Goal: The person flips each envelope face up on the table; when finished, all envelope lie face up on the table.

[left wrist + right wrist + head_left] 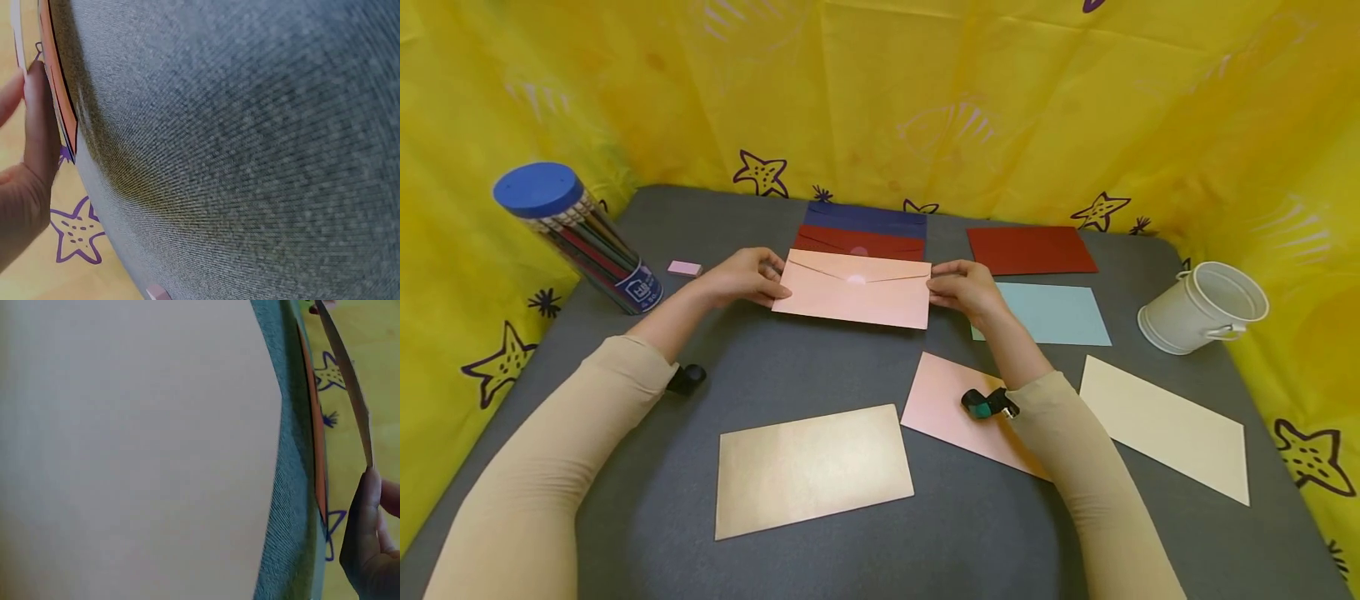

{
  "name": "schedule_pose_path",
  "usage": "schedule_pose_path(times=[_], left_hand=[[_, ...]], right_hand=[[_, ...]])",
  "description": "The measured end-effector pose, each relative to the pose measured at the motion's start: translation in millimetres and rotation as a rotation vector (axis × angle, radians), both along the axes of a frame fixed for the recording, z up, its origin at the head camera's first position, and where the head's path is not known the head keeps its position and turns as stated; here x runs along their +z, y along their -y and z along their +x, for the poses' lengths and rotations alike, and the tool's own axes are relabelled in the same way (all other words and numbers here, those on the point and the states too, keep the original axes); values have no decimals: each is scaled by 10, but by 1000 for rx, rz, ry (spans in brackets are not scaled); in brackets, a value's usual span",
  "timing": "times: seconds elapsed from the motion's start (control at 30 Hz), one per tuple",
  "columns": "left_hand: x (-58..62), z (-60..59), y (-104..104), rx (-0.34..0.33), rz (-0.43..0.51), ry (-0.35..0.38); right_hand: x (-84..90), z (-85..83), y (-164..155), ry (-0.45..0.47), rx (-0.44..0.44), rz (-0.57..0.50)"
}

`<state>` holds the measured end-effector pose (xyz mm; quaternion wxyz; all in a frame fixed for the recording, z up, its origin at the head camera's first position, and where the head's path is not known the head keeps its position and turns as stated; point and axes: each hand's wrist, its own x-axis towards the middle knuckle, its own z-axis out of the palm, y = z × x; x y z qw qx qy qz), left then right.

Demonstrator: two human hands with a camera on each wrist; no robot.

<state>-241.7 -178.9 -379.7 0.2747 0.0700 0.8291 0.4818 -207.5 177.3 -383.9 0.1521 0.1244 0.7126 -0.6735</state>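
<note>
Two hands: left hand [741, 277] and right hand [964, 287] each pinch one short end of the pink envelope [853, 290], so it sits between them.
Envelope state: its flap looks folded down and closed; it is held slightly lifted, tilted towards the person, just in front of the stack.
Progress, my judgement: the red envelope [859, 242] and the blue envelope [865, 219] already lie stacked just beyond the hands; the pink one is not yet put down on them.
Left to do, my judgement: several flat sheets lie loose on the tabletop [820, 367]: a gold card [811, 468] nearer than the hands, a pink card [958, 412] under the right forearm, a cream card [1165, 427], a light blue card [1052, 314] and a dark red card [1030, 249] beside and beyond the right hand.
Far left of the left hand: pencil tube [576, 233].
Far right of the right hand: white bucket [1202, 307].
</note>
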Motion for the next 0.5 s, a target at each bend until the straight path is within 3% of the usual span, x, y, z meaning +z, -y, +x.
schedule_pose_path(times=[0.27, 0.5], left_hand=[[-26, -14, -41, 43, -89, -63], [-20, -26, -95, 41, -224, -147]], right_hand=[[-51, -28, 96, -4, -23, 60], [-34, -46, 119, 47, 26, 58]])
